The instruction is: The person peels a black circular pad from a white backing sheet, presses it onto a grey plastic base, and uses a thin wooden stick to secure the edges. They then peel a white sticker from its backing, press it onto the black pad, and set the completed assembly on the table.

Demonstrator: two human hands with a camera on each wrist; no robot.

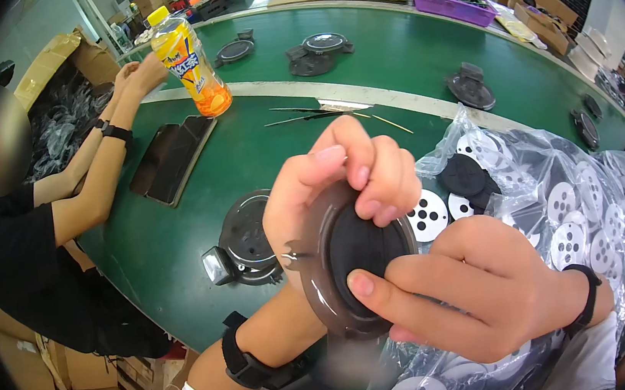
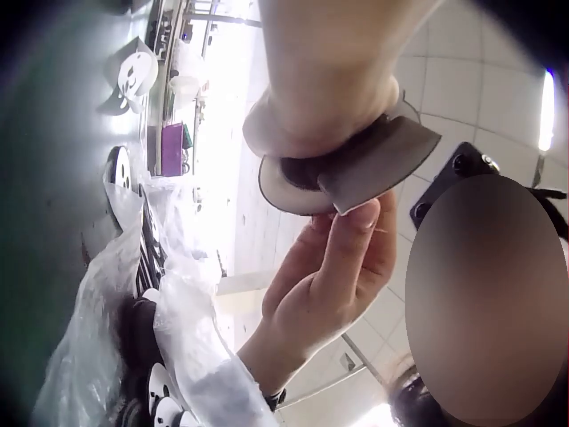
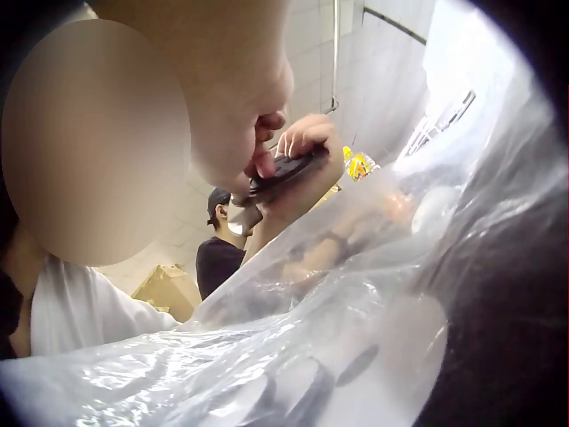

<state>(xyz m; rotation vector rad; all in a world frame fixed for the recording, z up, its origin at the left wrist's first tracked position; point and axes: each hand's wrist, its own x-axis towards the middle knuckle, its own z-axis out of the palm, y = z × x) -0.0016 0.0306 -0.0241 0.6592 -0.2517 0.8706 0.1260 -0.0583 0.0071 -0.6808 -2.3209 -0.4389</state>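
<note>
Both hands hold a round part close to the head camera: a translucent brown-grey disc [image 1: 322, 290] with a black cap [image 1: 365, 247] set in its middle. My left hand [image 1: 327, 185] grips the disc from above and behind, its fingers curled over the top edge. My right hand [image 1: 462, 286] holds it from the right and below, thumb pressing on the black cap. In the left wrist view the disc [image 2: 373, 165] shows edge-on with right-hand fingers [image 2: 342, 253] under it. In the right wrist view the black cap [image 3: 284, 173] sits between fingertips.
A clear plastic bag [image 1: 586, 164] of white perforated discs and black caps lies at the right. A black fixture [image 1: 244, 241] stands on the green table [image 1: 163, 235]. A person [image 1: 31, 227] sits at left near an orange drink bottle [image 1: 189, 62]. More fixtures [image 1: 470, 88] dot the far table.
</note>
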